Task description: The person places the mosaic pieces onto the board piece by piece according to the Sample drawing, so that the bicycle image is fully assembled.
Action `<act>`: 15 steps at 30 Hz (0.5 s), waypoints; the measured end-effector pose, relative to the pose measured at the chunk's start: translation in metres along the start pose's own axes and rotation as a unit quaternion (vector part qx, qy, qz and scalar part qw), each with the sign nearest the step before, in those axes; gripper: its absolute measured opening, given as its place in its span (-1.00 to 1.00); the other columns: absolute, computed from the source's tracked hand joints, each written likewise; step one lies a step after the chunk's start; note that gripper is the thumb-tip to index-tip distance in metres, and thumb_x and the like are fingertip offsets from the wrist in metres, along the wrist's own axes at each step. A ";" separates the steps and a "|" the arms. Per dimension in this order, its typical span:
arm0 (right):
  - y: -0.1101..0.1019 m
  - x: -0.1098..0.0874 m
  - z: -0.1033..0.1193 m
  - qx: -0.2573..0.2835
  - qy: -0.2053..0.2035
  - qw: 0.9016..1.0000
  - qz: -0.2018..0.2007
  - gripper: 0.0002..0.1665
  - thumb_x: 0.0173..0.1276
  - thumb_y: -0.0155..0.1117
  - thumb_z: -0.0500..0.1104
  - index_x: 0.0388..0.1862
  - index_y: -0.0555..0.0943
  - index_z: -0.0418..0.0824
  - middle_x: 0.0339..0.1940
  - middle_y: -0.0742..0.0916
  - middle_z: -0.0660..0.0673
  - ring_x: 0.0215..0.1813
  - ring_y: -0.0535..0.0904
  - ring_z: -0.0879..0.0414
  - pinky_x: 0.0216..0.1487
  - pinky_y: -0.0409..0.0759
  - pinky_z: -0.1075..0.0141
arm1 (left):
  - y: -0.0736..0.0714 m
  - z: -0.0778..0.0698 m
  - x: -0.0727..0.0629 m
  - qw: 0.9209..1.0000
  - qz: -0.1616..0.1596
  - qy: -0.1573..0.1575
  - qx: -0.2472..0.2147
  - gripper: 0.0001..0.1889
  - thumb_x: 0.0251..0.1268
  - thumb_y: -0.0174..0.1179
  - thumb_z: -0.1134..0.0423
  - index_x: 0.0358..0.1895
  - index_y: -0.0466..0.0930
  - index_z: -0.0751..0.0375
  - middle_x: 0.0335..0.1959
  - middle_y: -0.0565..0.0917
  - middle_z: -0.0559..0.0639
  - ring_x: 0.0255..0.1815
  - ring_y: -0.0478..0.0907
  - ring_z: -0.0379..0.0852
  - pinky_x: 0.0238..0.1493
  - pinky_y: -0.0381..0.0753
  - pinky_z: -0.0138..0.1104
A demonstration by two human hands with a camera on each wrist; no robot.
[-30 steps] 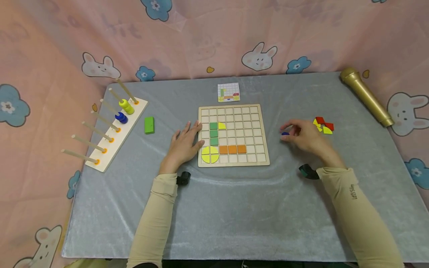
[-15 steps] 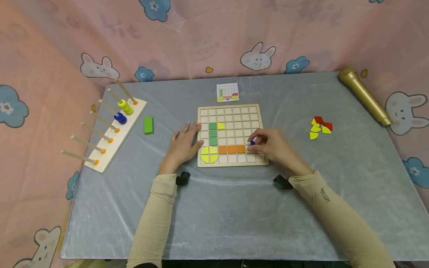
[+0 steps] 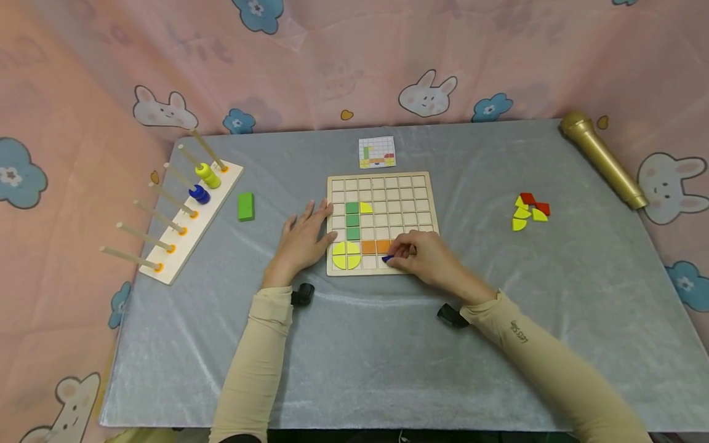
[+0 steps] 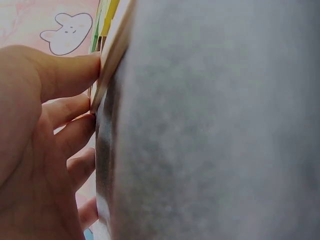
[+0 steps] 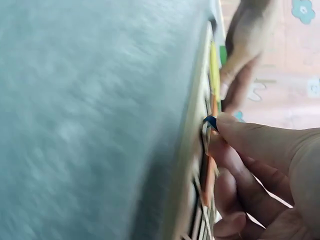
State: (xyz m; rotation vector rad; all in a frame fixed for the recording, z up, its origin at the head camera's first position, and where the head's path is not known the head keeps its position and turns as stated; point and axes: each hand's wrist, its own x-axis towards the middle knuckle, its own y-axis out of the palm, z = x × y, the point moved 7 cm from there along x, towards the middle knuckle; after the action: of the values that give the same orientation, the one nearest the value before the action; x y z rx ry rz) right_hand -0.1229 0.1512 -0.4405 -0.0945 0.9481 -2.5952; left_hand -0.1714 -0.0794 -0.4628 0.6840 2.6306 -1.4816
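Observation:
A wooden grid board [image 3: 408,206] lies mid-table. My left hand [image 3: 303,243] rests at its left edge, fingers extended; in the left wrist view the thumb [image 4: 75,75] presses on the edge. My right hand [image 3: 429,258] pinches a small blue tile [image 3: 387,259] between thumb and finger over the bottom row, just below the orange tiles [image 3: 368,247]. In the right wrist view the blue tile [image 5: 212,121] is tilted close over the board. Green tiles [image 3: 352,220] stand in a column, a yellow quarter-round tile [image 3: 366,208] is beside the top one, and yellow quarters [image 3: 340,263] form a circle at lower left.
Loose yellow tiles [image 3: 521,213] and red tiles [image 3: 542,208] lie to the right, below a gold microphone [image 3: 604,160]. A patterned card [image 3: 377,152] lies behind the board. Left stand a green block [image 3: 246,207] and a peg rack [image 3: 191,237] with blue and yellow rings.
My right hand has carried the blue tile leftward from beside the loose tiles to the board's bottom row. The left hand stays at the board's edge.

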 end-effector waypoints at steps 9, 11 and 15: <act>0.007 0.002 0.007 -0.047 -0.043 0.998 -0.012 -0.89 0.23 0.65 -0.25 -0.32 0.82 -0.17 -0.37 0.74 -0.03 -0.22 0.55 0.09 -0.16 0.50 0.28 | -0.001 0.000 0.000 1.000 -0.002 0.000 -0.001 -0.28 0.69 0.08 0.02 0.75 0.05 -0.01 0.79 -0.01 -0.10 0.83 -0.21 -0.01 0.75 -0.28 0.14; 0.007 0.002 0.008 -0.053 -0.049 0.997 -0.012 -0.88 0.22 0.66 -0.25 -0.31 0.83 -0.17 -0.36 0.74 -0.03 -0.21 0.55 0.07 -0.13 0.49 0.24 | -0.001 -0.001 0.000 1.000 -0.002 0.001 0.000 -0.28 0.69 0.08 0.02 0.76 0.05 0.00 0.79 -0.01 -0.10 0.83 -0.21 -0.01 0.75 -0.27 0.14; 0.008 0.003 0.009 -0.060 -0.052 0.997 -0.017 -0.90 0.23 0.66 -0.25 -0.31 0.86 -0.17 -0.36 0.74 -0.04 -0.21 0.54 0.05 -0.14 0.48 0.22 | -0.001 -0.001 0.000 1.000 -0.001 0.000 0.001 -0.28 0.69 0.08 0.02 0.76 0.04 -0.01 0.79 -0.02 -0.09 0.83 -0.22 -0.01 0.75 -0.28 0.13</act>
State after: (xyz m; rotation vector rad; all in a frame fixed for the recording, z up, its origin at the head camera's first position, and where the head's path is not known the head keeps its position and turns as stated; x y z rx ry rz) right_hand -0.1212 0.1392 -0.4384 -0.2780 1.0718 -2.5343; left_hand -0.1713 -0.0792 -0.4615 0.6836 2.6306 -1.4859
